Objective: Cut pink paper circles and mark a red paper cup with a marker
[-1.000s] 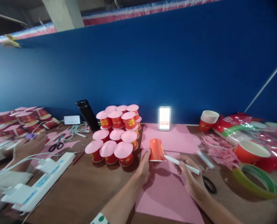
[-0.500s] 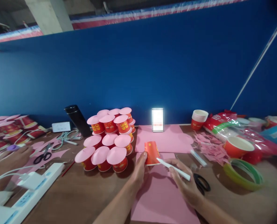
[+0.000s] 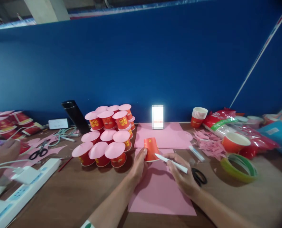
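Note:
An upside-down red paper cup [image 3: 151, 148] stands over pink paper [image 3: 161, 196], its wide rim downward. My left hand [image 3: 140, 163] is closed round the cup's left side, thumb along its wall. In my right hand [image 3: 179, 171] is a white glue pen [image 3: 175, 163], gripped like a pencil; its tip points at the cup's lower right and appears to touch it. Whether glue comes out is too small to tell. To the left stand stacked red cups [image 3: 118, 162] topped with pink paper discs [image 3: 115, 150].
Black scissors [image 3: 199, 176], a tape roll [image 3: 239, 167], pink scraps [image 3: 208, 144] and another glue pen [image 3: 196, 153] lie at right, near nested cups [image 3: 198, 117]. A power strip [image 3: 24, 193], a black bottle [image 3: 75, 117] and a co-worker's hand [image 3: 9, 152] are at left.
The whole view has shifted a little, so things sit slightly left and higher. Both hands keep their hold on the cup and the glue pen.

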A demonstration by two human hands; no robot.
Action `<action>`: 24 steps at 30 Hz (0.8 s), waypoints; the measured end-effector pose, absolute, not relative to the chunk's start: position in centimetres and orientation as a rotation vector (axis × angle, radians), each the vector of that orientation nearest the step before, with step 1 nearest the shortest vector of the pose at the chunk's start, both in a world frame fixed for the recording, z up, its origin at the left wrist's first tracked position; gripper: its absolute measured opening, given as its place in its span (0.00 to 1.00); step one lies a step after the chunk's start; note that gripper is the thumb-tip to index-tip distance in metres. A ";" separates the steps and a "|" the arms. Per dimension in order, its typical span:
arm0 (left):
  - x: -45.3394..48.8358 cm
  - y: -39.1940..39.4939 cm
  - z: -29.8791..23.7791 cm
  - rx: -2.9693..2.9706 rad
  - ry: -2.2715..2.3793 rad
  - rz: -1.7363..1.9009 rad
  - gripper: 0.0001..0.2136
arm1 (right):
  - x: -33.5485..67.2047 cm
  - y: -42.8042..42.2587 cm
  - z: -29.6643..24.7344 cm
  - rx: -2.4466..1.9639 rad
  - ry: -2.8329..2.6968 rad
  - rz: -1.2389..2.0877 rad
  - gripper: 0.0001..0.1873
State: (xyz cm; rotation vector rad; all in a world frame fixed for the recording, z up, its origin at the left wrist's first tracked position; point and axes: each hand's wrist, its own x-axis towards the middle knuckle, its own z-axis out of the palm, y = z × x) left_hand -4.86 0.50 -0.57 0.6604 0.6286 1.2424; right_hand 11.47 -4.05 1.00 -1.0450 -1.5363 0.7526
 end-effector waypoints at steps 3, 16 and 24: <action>-4.9 0.7 -1.1 0.671 0.625 1.245 0.10 | 11.5 -4.1 0.8 -1.048 -1.538 0.738 0.12; -4.9 1.0 -0.9 0.605 0.654 1.278 0.12 | 11.6 -4.2 1.0 -1.042 -1.617 0.590 0.10; -5.0 1.0 -1.1 0.634 0.651 1.277 0.13 | 11.6 -4.1 0.9 -1.098 -1.625 0.609 0.10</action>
